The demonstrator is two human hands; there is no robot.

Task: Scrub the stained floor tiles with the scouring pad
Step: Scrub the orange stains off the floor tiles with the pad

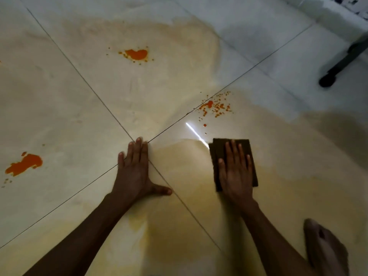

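Observation:
My right hand (235, 172) lies flat with straight fingers on a dark brown scouring pad (219, 150), pressing it onto the pale floor tiles (69, 120). My left hand (135, 168) rests palm down on the floor where four tiles meet, fingers straight, thumb spread to the right. An orange splatter of small drops (216, 106) lies just beyond the pad. A larger orange blot (137, 54) sits farther away, and another orange stain (24, 163) is at the far left. A yellowish wet smear (179, 156) spreads over the tiles between and around my hands.
My bare foot (324, 248) is on the floor at the lower right. A dark furniture leg with a round foot (328, 79) stands at the upper right. A bright streak of reflected light (196, 133) lies beside the pad.

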